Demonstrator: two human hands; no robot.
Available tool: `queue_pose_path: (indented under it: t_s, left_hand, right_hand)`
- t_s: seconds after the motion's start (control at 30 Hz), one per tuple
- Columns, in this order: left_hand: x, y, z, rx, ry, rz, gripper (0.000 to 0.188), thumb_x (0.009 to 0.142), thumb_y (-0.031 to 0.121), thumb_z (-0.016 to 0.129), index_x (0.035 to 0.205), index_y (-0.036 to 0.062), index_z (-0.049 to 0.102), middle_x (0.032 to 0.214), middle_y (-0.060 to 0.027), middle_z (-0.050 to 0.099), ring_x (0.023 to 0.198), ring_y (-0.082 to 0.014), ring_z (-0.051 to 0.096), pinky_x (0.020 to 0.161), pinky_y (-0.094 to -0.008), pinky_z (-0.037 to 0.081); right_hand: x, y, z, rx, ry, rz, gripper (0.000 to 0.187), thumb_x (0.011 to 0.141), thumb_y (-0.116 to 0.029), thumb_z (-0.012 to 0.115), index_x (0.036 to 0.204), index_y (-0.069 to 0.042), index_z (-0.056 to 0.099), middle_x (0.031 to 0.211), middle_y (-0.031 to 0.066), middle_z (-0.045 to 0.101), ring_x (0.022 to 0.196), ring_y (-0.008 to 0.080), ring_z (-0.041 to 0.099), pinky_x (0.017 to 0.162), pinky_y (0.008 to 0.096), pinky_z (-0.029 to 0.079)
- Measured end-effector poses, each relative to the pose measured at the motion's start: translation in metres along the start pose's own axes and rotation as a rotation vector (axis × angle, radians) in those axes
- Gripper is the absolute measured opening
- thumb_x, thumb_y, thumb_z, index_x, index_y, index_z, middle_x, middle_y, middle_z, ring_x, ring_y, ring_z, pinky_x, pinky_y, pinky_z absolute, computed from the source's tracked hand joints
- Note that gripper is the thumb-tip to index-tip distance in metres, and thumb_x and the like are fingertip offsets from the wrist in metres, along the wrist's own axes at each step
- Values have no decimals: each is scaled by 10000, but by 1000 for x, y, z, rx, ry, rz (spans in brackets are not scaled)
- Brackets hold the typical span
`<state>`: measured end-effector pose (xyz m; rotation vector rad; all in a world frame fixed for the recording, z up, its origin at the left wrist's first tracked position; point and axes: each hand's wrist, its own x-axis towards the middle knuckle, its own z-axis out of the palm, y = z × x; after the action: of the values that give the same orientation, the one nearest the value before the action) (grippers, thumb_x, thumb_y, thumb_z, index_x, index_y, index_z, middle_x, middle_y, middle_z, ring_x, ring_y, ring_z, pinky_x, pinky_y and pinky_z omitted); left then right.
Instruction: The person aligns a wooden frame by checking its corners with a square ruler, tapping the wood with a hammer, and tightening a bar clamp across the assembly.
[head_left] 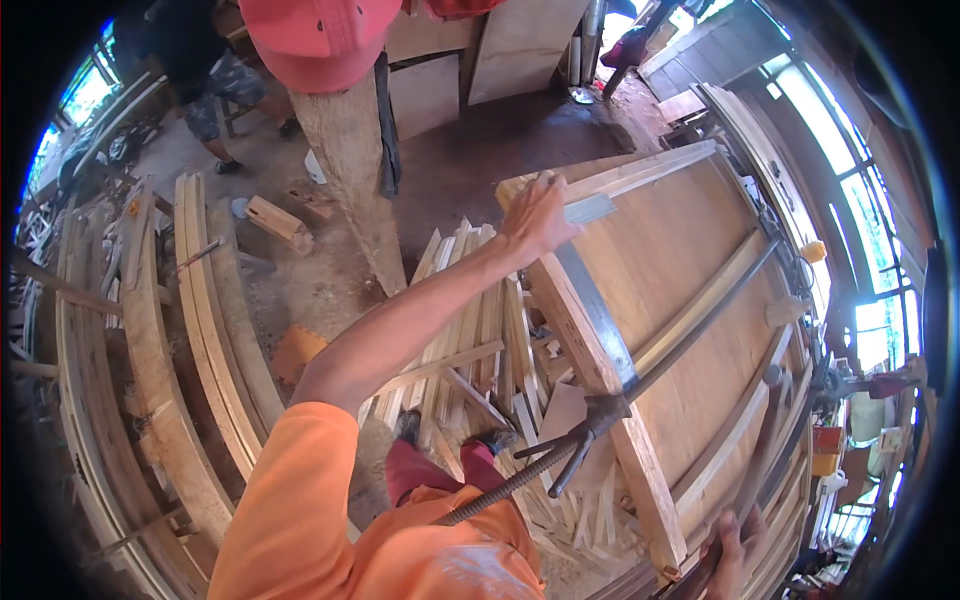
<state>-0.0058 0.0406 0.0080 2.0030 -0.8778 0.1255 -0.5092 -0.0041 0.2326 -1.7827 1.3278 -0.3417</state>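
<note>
A large wooden frame with a plywood panel lies tilted in front of me. At its far-left corner my left hand is closed, fingers bent over the wood and a metal square. The square's flat blade runs along the near rail, and its short grey arm sticks out past my fingers. A bar clamp lies across the frame, its threaded screw pointing toward my body. At lower right my right hand wraps around a long dark bar beside the frame.
Cut wood strips lie piled under and left of the frame. Long boards are stacked at left. A wide upright plank and a red cap are ahead. Another person stands far left; sheets lean behind.
</note>
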Motion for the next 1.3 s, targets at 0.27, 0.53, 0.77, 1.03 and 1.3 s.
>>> queue_pose_path:
  t_s: [0.27, 0.53, 0.77, 1.03, 1.3]
  left_hand:
    - [4, 2, -7, 47, -129, -36, 659, 716, 325, 921, 1207, -6, 631, 1247, -190, 620, 1176, -388, 619, 1010, -496, 488]
    - [-7, 18, 4, 281, -14, -197, 753, 689, 442, 910, 1271, 33, 663, 1267, -156, 649, 1261, -350, 573, 1055, -525, 415]
    - [-11, 12, 14, 315, 151, -114, 633, 629, 372, 921, 1135, 52, 718, 1156, -125, 683, 1150, -297, 578, 995, -451, 358]
    - [-11, 15, 13, 187, 179, -187, 600, 607, 358, 924, 1084, 62, 713, 1153, -100, 690, 1171, -286, 570, 974, -445, 364]
    - [-9, 7, 14, 238, 224, -115, 624, 595, 390, 940, 1062, 43, 714, 1131, -89, 692, 1162, -280, 565, 970, -436, 368]
  right_hand:
    - [86, -71, 23, -237, 60, -300, 487, 918, -370, 796, 1168, 12, 628, 681, -23, 563, 522, 55, 499, 471, 232, 402]
    - [282, -211, 84, -893, -5, -1026, 691, 873, -405, 763, 1372, 47, 608, 1145, 269, 686, 1057, 375, 687, 892, 472, 529]
    - [394, -306, 203, -1111, -107, -1392, 446, 839, -235, 747, 1232, -46, 657, 1002, 235, 725, 966, 437, 708, 865, 532, 558]
    - [405, -359, 249, -1225, 51, -1492, 377, 834, -196, 754, 1169, -31, 700, 1033, 247, 728, 1002, 414, 741, 872, 526, 605]
    - [416, -315, 259, -1593, -312, -1746, 286, 815, -115, 704, 1090, -37, 715, 1074, 188, 732, 1038, 391, 719, 906, 512, 572]
